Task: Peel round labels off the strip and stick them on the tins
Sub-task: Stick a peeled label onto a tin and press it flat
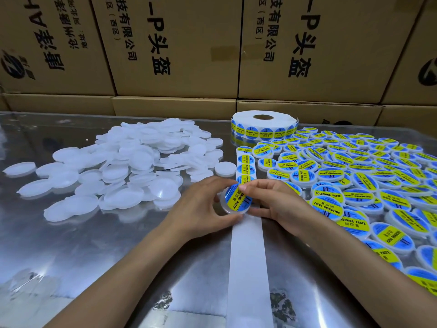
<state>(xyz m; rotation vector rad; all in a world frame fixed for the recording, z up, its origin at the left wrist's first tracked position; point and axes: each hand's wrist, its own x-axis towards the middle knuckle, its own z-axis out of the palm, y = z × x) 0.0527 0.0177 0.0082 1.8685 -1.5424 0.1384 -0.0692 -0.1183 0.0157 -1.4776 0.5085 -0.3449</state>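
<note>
A person works at a reflective metal table (71,245), both hands meeting over the white backing strip (247,256), which runs along the table from the near edge away toward the label roll (263,124). The left hand (201,207) cradles a single translucent tin (234,201) just above the strip, its grip closed around the tin's near and left rim. The right hand (272,200) meets the tin from the strip's other side: thumb and forefinger pinch the far edge of a round blue-and-yellow label (237,196), which lies tilted across the top of the tin; whether the label is fully pressed flat cannot be told. Beyond the hands, the strip still carries unpeeled labels (246,166) in a single row; nearer the viewer than the hands, the strip is bare white. The roll stands at the strip's far end, a band of the same labels showing around its side. To the left of the strip lies a loose heap of unlabelled tins (132,166), plain and milky white, some overlapping. To the right of the strip spreads a dense field of labelled tins (359,185), overlapping one another and reaching the frame's right edge. Behind the roll, stacked cardboard cartons (177,43) with black printing form the backdrop along the table's far side.
</note>
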